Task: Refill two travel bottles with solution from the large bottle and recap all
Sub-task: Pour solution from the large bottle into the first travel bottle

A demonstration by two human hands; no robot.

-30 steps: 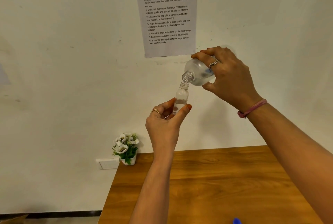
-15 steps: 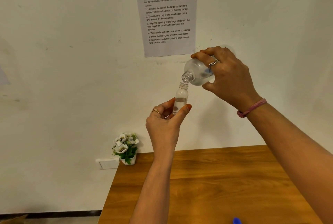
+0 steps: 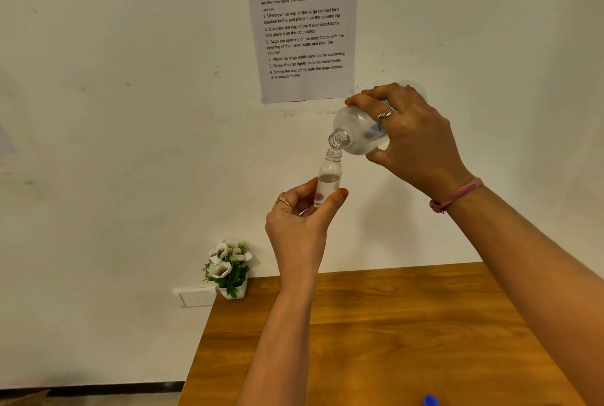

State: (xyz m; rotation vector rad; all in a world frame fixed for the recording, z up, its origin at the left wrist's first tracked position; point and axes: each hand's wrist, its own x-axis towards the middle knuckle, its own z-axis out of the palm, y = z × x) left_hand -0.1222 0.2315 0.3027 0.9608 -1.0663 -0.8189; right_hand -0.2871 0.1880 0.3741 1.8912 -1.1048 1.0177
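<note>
Clear large bottle (image 3: 358, 132), right-hand (image 3: 411, 137) gripped, tilts mouth-down-left over upright, apparently part-filled left-held (image 3: 299, 225) travel bottle (image 3: 329, 176).

This looks like a plain room set up for recording tasks rather than a lived-in home. A printed instruction sheet (image 3: 305, 23) headed "TASK ID 3724" with 6 numbered steps is stuck to a bare, scuffed white wall (image 3: 114, 127). Below stand a wooden table (image 3: 392, 340), 1 small potted artificial flower (image 3: 228, 266) and a wall socket (image 3: 196, 297).
</note>
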